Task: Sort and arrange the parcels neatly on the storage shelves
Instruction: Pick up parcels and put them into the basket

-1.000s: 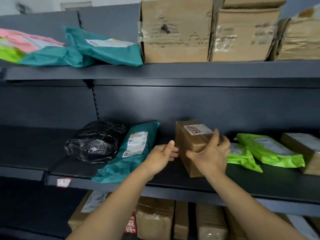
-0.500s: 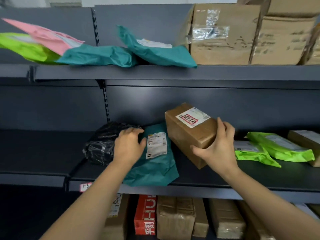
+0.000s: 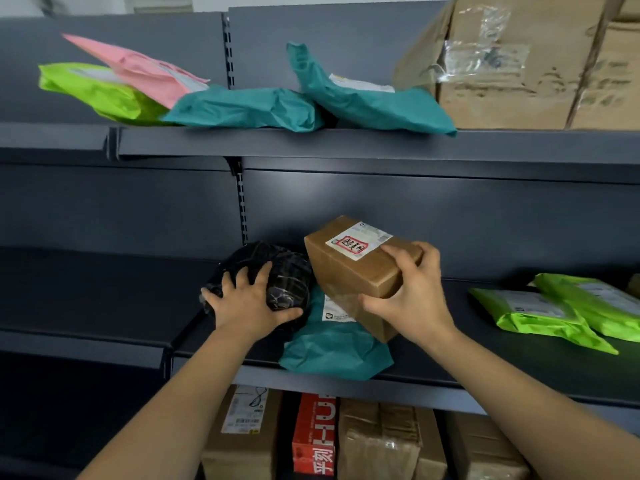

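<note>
My right hand grips a small brown cardboard box with a red and white label, held tilted above the middle shelf. Under the box lies a teal mailer bag with a white label, its front end reaching the shelf's edge. My left hand lies on a black plastic-wrapped parcel just left of the box, fingers spread and curled over its top. Box and black parcel nearly touch.
Two lime green mailers lie at the right of the middle shelf. The top shelf holds green, pink and two teal mailers, plus large cardboard boxes. Boxes, one red, stand on the bottom shelf.
My left hand left the box, crossed the teal bag and took hold of the black parcel. My right hand lifted and tilted the box, carrying it left over the teal bag.
</note>
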A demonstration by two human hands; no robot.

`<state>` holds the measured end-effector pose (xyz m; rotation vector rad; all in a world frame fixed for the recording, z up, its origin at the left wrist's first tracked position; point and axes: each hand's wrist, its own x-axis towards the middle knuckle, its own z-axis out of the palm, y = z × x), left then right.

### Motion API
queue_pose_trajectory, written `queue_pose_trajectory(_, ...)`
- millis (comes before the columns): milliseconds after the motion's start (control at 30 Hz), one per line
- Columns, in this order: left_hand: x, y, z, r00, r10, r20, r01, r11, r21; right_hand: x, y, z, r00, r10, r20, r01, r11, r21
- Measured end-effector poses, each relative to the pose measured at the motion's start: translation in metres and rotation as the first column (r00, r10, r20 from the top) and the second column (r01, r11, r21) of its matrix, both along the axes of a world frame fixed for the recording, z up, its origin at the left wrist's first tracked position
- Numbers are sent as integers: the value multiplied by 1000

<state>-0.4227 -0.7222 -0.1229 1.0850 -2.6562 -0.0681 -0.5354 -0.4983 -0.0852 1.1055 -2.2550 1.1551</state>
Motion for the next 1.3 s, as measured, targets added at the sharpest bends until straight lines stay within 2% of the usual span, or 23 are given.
queue_pose_trajectory(167,4,-14,4,987,-124,101,129,990,-53,-1,1,-2,997,-50,-50,54,994,92)
queue_pose_trajectory(267,9,-19,5,976,-125,178,144,985,-97,-6,12,-1,993,-113,-37,117,984,135)
queue_pose_trajectory(400,9,-14,-8,991,-96,88,113,972,-207,-16,31,-2,978,-207,24,202,971,124)
queue_pose_trajectory(533,4,-11,-15,988,-156,-9,148,952,-270,-22,47,1,965,-263,12,260,959,107)
queue_pose_trajectory(633,4,-4,-11,945,-208,-252,176,974,-141,-22,51,6,974,-228,-15,229,972,55)
queue_pose_trajectory(700,5,3,-3,860,-184,-477,184,982,-46,-19,51,9,980,-198,-23,198,980,22)
queue_pose_trajectory(767,2,7,7,755,-66,-653,197,972,130,-17,49,11,984,-174,-33,174,985,-4)
queue_pose_trajectory(800,1,8,12,692,37,-721,235,932,274,-15,48,11,985,-170,-42,169,985,-14)
queue_pose_trajectory(833,0,7,16,632,156,-759,305,850,429,-14,47,12,984,-169,-52,168,986,-20)
queue_pose_trajectory(900,-1,3,19,555,357,-751,444,636,631,-13,46,11,985,-164,-59,164,986,-15)
queue_pose_trajectory(933,1,3,18,550,417,-724,479,552,682,-13,45,10,985,-160,-60,160,987,-7)
queue_pose_trajectory(1000,7,3,16,577,460,-675,502,452,737,-14,44,7,986,-153,-67,155,988,15)
queue_pose_trajectory(1100,18,2,8,601,455,-657,521,400,754,-12,42,3,987,-143,-69,147,987,58)
queue_pose_trajectory(1300,32,-4,9,576,425,-698,546,436,715,-6,32,-1,988,-104,-116,115,990,87)
